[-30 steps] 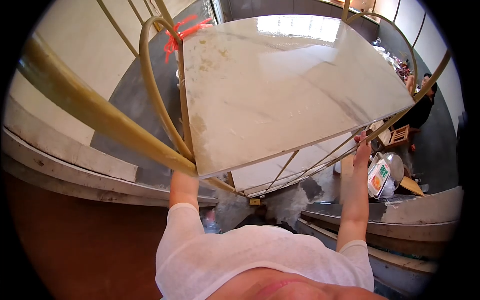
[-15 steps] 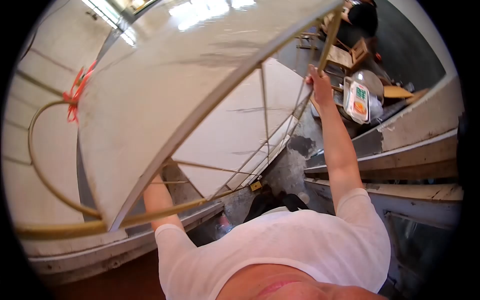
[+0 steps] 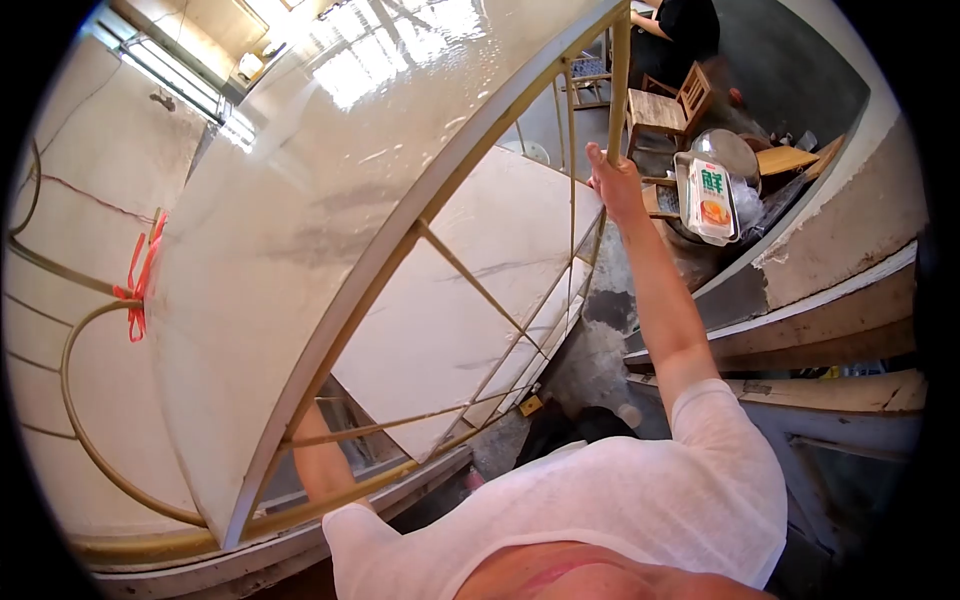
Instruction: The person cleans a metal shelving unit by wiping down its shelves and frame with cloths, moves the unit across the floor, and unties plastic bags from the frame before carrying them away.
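The glossy tabletop [image 3: 330,200] lies at nine o'clock from the right hand [image 3: 615,185], which is wrapped round an upright of its gold frame [image 3: 620,90]. The near edge runs from seven to one o'clock, that hand nearer the upper end. The left hand is hidden behind the frame, its hold impossible to tell. Grey floor [image 3: 598,360] shows at six, a wooden chair [image 3: 660,113] at one.

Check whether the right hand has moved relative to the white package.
Yes: in the head view, the right hand has shifted left, farther from the white package.
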Demonstrator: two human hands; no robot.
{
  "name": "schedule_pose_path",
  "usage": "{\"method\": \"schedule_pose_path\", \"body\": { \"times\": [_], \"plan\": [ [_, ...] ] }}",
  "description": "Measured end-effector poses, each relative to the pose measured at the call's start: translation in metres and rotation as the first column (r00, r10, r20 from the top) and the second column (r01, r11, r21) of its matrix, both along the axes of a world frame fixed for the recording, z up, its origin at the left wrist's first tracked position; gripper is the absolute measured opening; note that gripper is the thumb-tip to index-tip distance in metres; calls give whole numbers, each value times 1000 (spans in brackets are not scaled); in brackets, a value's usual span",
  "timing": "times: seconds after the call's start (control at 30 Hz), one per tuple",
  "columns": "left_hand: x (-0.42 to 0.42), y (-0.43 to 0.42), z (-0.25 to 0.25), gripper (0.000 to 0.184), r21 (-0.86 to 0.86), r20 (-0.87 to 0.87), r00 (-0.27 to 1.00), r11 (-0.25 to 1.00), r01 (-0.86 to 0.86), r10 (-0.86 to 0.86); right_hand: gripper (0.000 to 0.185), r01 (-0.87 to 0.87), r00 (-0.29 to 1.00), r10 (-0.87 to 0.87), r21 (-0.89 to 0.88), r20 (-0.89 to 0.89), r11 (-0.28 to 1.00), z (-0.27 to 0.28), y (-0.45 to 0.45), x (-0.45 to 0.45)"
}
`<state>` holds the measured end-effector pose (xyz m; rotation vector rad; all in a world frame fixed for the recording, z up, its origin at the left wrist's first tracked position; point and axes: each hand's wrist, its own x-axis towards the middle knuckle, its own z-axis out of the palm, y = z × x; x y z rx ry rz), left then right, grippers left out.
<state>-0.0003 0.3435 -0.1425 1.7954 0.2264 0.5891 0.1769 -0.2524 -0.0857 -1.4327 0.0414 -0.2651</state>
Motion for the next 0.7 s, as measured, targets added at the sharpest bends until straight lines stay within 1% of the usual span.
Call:
{"method": "schedule_pose_path", "body": {
  "times": [0.03,0.07,0.1,0.17,0.2,0.23,0.3,0.37,0.4,0.43,0.47,0.5,0.53,0.57,0.6,0.63,0.67,0.7],
  "plan": [
    [0,-3,4,26,41,8,999,998,-44,44,43,8,1000,-8,6,-6,1000,1,0,-1],
    [1,-7,7,25,81,18,996,993,-88,87,42,-42,999,41,49,18,998,3,-1,0],
    [2,-5,9,25,86,12,997,993,-76,75,42,-90,995,86,90,44,992,4,-1,-1],
    [6,-3,10,24,4,7,999,999,-42,42,42,-95,995,92,97,40,991,5,-2,-2],
    [7,-16,18,24,2,-2,999,999,-41,41,42,-119,993,116,99,36,988,5,-1,-3],
    [6,-41,35,24,138,14,998,989,60,-63,42,-123,992,121,96,28,988,5,-1,-3],
    [0,-48,42,25,268,17,988,952,146,-156,41,-72,997,71,93,20,993,6,2,-2],
    [-1,-24,23,26,378,-16,999,925,-39,49,40,-64,998,64,82,11,995,4,1,2],
    [-1,-5,8,26,372,-20,998,927,-45,57,39,-46,999,47,75,-6,996,2,1,1],
    [-1,18,-11,27,119,-80,981,975,186,-177,39,-55,998,57,68,-22,996,2,-1,1],
    [-4,27,-23,28,-155,-77,911,908,389,-404,35,-47,999,47,26,-12,999,3,-4,2],
    [-2,18,-12,28,-158,-110,964,962,223,-242,31,-39,999,38,-14,-15,999,0,-6,-1],
    [0,7,2,30,-165,-144,987,985,51,-75,31,-48,997,47,-22,-54,999,-2,-2,-7],
    [-3,-10,15,30,-182,-136,990,981,-73,49,31,11,1000,-11,42,11,999,1,4,-14],
    [-16,-22,23,30,-209,-118,984,966,-154,131,35,67,994,-76,109,84,992,0,7,-18],
    [-33,-31,23,30,-252,-95,982,950,-184,165,59,52,996,-51,-2,76,999,-15,0,-19],
    [-45,-40,26,30,-292,-79,981,937,-192,176,59,47,997,-47,-8,69,999,-30,-4,-25],
    [-51,-47,28,30,-325,-65,980,925,-198,187,67,39,999,-40,48,21,998,-44,-7,-29]
  ]
}}
